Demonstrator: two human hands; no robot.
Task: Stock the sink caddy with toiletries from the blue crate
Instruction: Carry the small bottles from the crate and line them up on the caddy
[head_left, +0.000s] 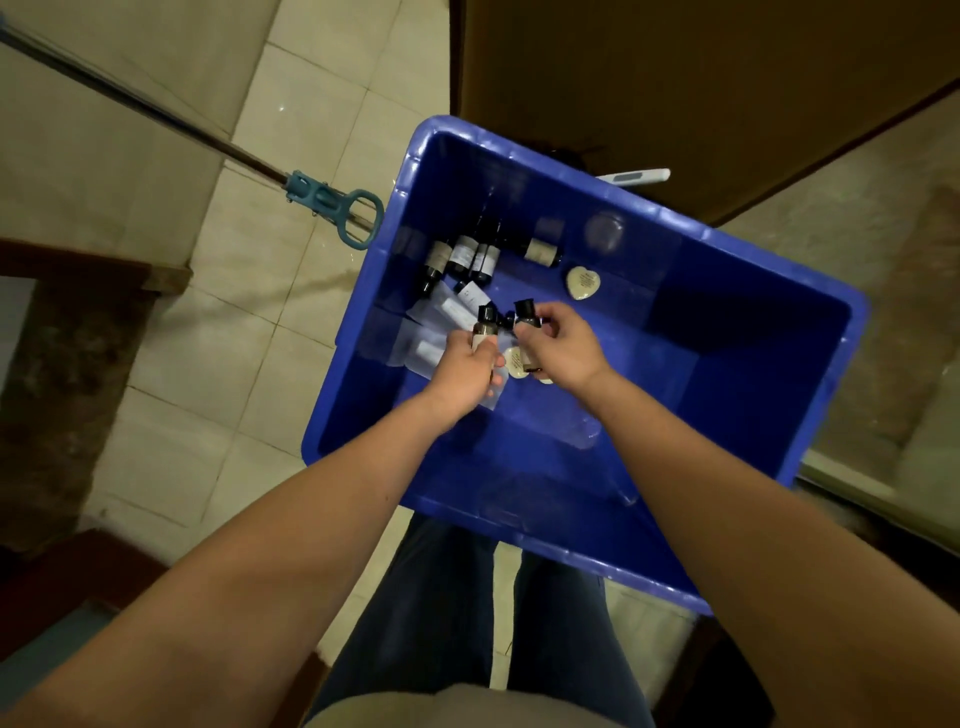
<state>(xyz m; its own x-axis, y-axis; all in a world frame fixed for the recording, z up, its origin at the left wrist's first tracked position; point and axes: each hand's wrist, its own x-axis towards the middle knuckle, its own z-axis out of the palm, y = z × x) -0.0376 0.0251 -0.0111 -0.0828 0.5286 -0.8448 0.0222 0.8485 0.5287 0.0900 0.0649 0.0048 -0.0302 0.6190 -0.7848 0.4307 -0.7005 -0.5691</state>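
Pale tiled floor (218, 364) lies under the blue crate (753, 395), which stands in front of my legs. Over its middle, my left hand (465, 371) curls round a small bottle (484, 327), and my right hand (563, 345) pinches a second bottle (525, 317) just beside it. Both bottles have their long axes pointing away from me, black caps at the far end, sticking out beyond my fingers. Inside the crate lie a cluster of dark bottles (467, 254), a heart-shaped soap (583, 283) and white sachets (452, 312).

You've got a mop pole (130, 106) w/ teal clamp (337, 208) over tiled floor (234, 364), left side; brown door (675, 78) ahead.
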